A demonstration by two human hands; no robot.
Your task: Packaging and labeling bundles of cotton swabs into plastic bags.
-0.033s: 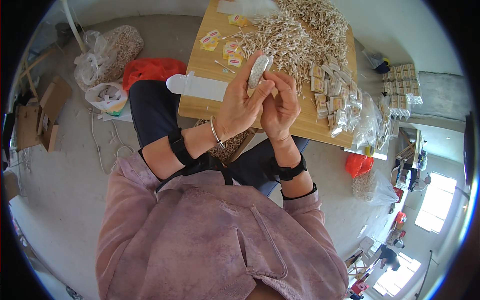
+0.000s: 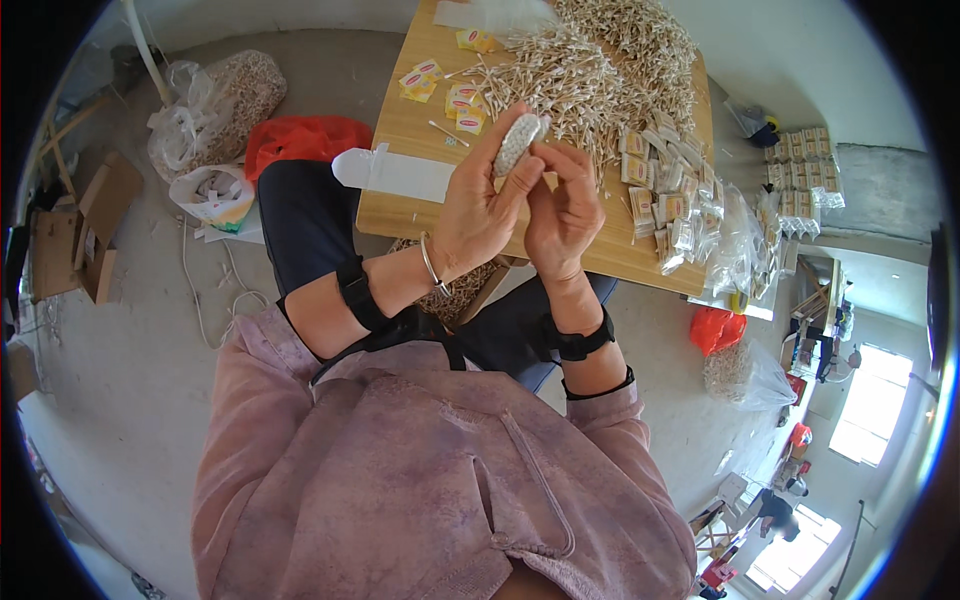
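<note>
A tight bundle of cotton swabs (image 2: 516, 146), its white tips packed into a rounded oval, is held up over the table's near part. My left hand (image 2: 478, 212) is closed around its left side, with the thumb along the lower edge. At the bundle's right edge, the bent fingers of my right hand (image 2: 563, 212) press together against it; what the fingertips pinch is partly hidden. Just beyond lies a big loose heap of cotton swabs (image 2: 570, 85). A single swab (image 2: 448, 133) rests left of my hands.
On the wooden table (image 2: 400, 215) are a white plastic strip (image 2: 408, 173), yellow printed cards (image 2: 466, 102) and packed swab packets (image 2: 672, 190). A box of swabs (image 2: 462, 300) sits by my lap. Red bags (image 2: 310, 142) and a swab-filled clear bag (image 2: 245, 90) stand left.
The bundle has tipped slightly, showing more of its tips. The fingers of my right hand have shifted a little along its edge.
</note>
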